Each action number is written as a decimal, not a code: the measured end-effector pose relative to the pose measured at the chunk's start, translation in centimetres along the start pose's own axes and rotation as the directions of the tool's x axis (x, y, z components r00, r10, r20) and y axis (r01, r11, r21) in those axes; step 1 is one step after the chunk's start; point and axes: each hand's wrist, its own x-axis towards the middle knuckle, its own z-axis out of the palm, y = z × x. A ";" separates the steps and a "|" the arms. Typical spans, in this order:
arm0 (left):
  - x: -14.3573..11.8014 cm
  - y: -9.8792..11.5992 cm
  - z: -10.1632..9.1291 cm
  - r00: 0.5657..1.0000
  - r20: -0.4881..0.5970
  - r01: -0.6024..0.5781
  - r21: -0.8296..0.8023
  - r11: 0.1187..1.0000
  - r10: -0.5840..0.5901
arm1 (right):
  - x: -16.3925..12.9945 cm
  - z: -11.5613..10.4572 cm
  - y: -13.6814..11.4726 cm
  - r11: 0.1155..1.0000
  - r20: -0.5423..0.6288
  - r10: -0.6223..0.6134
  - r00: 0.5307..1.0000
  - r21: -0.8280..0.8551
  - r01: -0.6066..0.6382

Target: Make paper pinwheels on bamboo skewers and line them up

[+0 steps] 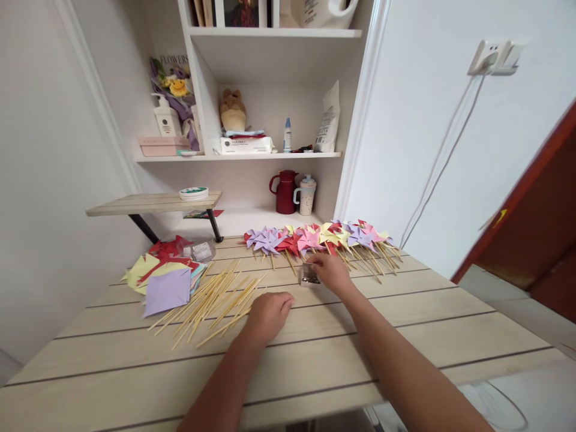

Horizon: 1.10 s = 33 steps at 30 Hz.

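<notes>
My left hand (270, 315) rests on the table as a closed fist, beside the right ends of the loose wooden sticks (211, 297); nothing shows in it. With bent fingers pressed together, my right hand (332, 273) is at a small clear box (309, 279) with dark little pieces inside. Whatever its fingertips pinch is hidden. Just behind this hand lies a row of paper pinwheels (310, 238) in purple, red, pink and yellow, their sticks toward me. At the left are purple paper squares (167, 290) on top of other coloured paper.
A small raised stand (153, 203) with black legs bears a round white container (193, 193). Behind the table, a dark red jug (285, 192) and a speckled cup (306, 195) stand in the white shelf unit (270, 34). A clear plastic box (202, 251) sits near the coloured paper.
</notes>
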 end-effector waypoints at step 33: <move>-4.4 -2.6 -5.7 0.809 -0.586 0.132 0.097 0.987 -0.050 | -5.8 0.9 -7.1 0.743 0.018 -0.550 0.835 0.466 0.480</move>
